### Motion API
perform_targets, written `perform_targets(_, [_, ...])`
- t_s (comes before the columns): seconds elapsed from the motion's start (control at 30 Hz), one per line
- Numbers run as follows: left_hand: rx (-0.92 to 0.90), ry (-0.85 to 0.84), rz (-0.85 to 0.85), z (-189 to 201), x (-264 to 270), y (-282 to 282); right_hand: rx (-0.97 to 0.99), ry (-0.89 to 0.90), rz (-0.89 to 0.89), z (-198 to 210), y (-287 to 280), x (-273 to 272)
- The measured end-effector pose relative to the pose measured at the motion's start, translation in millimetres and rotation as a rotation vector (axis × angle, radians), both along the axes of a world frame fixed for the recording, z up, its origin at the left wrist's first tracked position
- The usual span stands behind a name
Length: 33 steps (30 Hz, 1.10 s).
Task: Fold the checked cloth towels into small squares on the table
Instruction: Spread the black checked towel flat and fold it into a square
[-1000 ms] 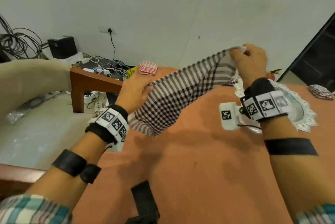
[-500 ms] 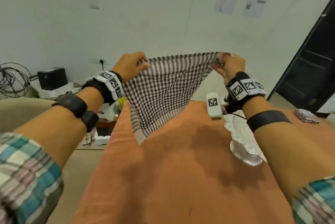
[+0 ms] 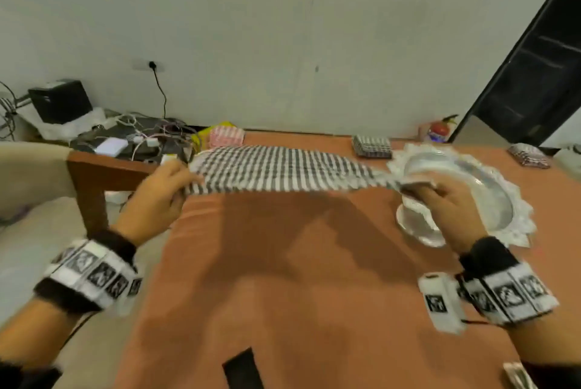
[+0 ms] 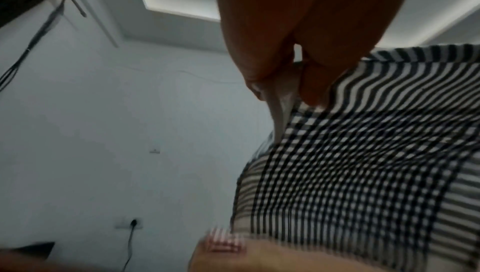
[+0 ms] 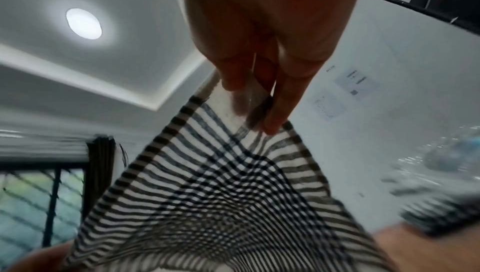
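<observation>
A black-and-white checked towel (image 3: 283, 173) hangs stretched almost flat in the air above the orange table (image 3: 298, 278). My left hand (image 3: 171, 182) pinches its left corner, seen close in the left wrist view, where thumb and fingers (image 4: 309, 83) clamp the hem of the towel (image 4: 363, 173). My right hand (image 3: 418, 189) pinches the right corner; its fingertips (image 5: 270, 122) grip the towel (image 5: 221, 194) in the right wrist view. A folded red checked towel (image 3: 227, 136) and a folded dark checked towel (image 3: 372, 145) lie at the table's far edge.
A silver tray with a scalloped rim (image 3: 503, 215) sits at the right, under my right hand. Another folded checked towel (image 3: 528, 154) lies at the far right. A low wooden side table (image 3: 103, 165) with cables and devices stands at the left.
The towel, held up and hanging as a curtain half a second ago, has swung down and now lies nearly level over the table. Both hands have dropped and moved apart.
</observation>
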<state>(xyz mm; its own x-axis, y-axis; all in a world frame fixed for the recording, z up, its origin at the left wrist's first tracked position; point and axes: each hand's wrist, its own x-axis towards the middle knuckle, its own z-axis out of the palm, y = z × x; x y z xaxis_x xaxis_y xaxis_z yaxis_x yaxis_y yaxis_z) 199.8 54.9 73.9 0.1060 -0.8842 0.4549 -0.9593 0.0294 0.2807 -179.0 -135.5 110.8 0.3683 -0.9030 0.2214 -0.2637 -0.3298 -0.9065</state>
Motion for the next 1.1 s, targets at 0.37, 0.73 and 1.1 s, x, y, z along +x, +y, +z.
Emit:
perform_targets(0.37, [0.502, 0.309, -0.191, -145, -56, 144, 0.145, 0.86, 0.311, -147, 87, -72])
perform_targets(0.73, [0.765, 0.19, -0.007, -126, -95, 175, 0.012, 1.316, 0.611, -147, 119, -63])
perform_targets(1.1, [0.841, 0.085, 0.225, -161, -166, 99, -0.089, 1.146, 0.66, -194, 200, 93])
